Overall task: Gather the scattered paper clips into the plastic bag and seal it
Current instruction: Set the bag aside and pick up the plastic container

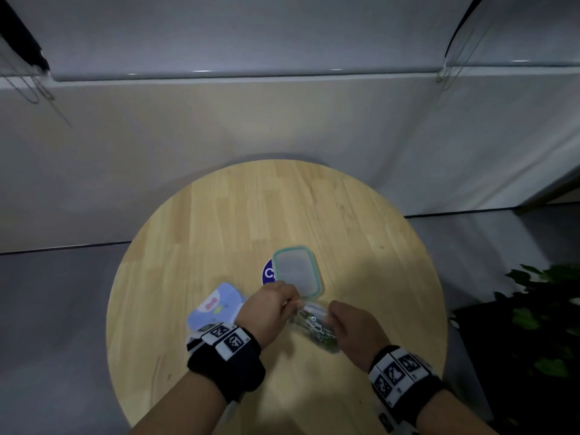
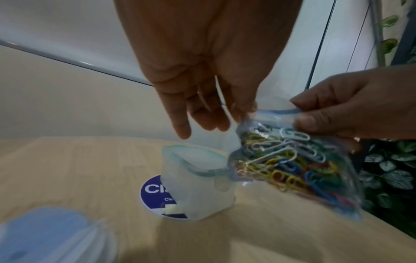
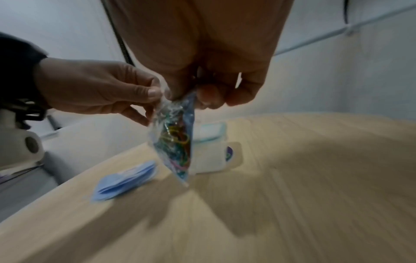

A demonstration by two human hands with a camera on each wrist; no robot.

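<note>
A small clear plastic bag (image 1: 315, 324) (image 2: 294, 160) (image 3: 178, 142) hangs in the air above the round wooden table (image 1: 219, 230). It is packed with coloured paper clips (image 2: 281, 170). My left hand (image 1: 270, 309) (image 2: 245, 108) (image 3: 155, 94) pinches the left end of the bag's top strip. At the strip's right end, my right hand (image 1: 345, 321) (image 2: 301, 115) (image 3: 198, 96) pinches it between thumb and fingers. The blue zip strip (image 2: 276, 112) runs between the two hands; whether it is pressed shut I cannot tell.
A clear plastic box with a teal-rimmed lid (image 1: 298, 271) (image 2: 195, 178) stands just behind the hands, on a round blue sticker (image 1: 266, 273). A stack of light blue bags (image 1: 216, 306) (image 3: 126, 179) lies at the left. Green plant leaves (image 1: 546, 309) border the table's right side.
</note>
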